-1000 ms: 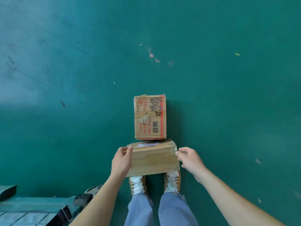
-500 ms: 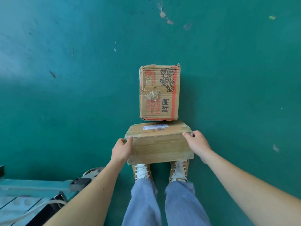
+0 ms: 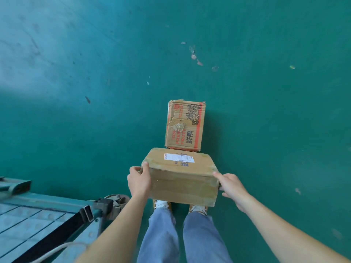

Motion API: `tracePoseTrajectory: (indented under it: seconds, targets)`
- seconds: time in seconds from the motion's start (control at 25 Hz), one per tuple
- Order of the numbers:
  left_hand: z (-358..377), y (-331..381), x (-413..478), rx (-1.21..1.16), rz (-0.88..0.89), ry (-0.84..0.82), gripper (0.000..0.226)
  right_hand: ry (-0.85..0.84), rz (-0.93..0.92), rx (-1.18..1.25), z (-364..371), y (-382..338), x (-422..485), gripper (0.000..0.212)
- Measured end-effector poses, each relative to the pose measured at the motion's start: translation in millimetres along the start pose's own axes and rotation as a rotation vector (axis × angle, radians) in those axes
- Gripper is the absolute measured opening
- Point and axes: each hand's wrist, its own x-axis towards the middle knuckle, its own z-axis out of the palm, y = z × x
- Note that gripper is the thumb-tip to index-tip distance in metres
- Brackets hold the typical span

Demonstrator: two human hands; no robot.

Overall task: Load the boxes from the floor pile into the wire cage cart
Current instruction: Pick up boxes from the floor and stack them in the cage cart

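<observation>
I hold a taped brown cardboard box [image 3: 182, 177] with a white shipping label, lifted above my shoes. My left hand [image 3: 139, 179] grips its left end with the thumb on the top edge. On the right end, my right hand [image 3: 230, 184] clasps the box with its fingers wrapped round the side. A second box [image 3: 185, 126], printed with red "FRESH FRUIT" lettering and torn tape, lies on the green floor just beyond the held one. The cart's teal platform [image 3: 34, 221] shows at the lower left; its wire cage sides are out of view.
A caster wheel [image 3: 115, 201] and a metal tube end [image 3: 86, 215] sit at the cart's near corner, close to my left forearm. A pale cable [image 3: 47, 253] runs across the platform. Small scraps of debris [image 3: 195, 57] lie on the green floor farther ahead.
The taped box has risen off the floor and come toward me; its top label now shows. My view has tilted so the cart platform takes more of the lower left.
</observation>
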Motion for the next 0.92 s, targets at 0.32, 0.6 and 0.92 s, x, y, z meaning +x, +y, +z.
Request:
tracePoseTrajectory:
  seconds: [0.32,0.6,0.92]
  targets:
    - [-98.4,30.9,-144.8,-0.288,-0.001,0.129,0.043,0.062,-0.226,-0.219,-59.1,-53.0,-149.2,0.038]
    - [-171.8,3.4,-250.4,-0.430,0.052,0.213,0.055,0.107,-0.407,-0.428,-73.7,-69.5,-261.5,0.039]
    - [-199.4,-103.3,-359.1,-0.460,-0.184,0.417,0.069,0.087,-0.623,-0.690,-39.3,-30.2,-364.4,0.032]
